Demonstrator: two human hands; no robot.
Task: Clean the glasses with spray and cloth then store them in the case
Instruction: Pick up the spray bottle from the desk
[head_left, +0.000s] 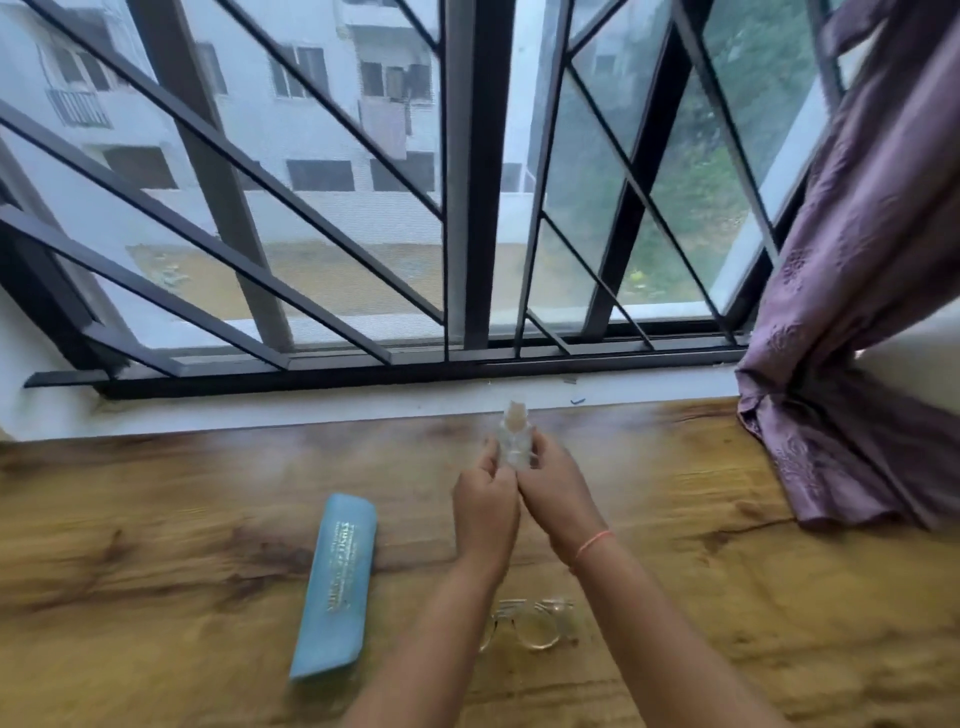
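Left hand (485, 501): raised above the desk, fingers curled closed, thumb and fingertips pinching the lower part of a small clear spray bottle (514, 436)
Right hand (558, 491): touching the left, fingers closed round the same bottle; a thin pink band on the wrist
Spray bottle: upright between both hands, blurred; cap detail unclear
Glasses (530, 623): clear-framed, lying on the wooden desk (156, 519) beneath the forearms, partly hidden by the left arm
Case (335, 587): long, light blue, shut, flat on the desk left of the glasses
Cloth: cannot tell where
Background: barred window (467, 208); purple curtain (857, 312) draping onto the desk at right
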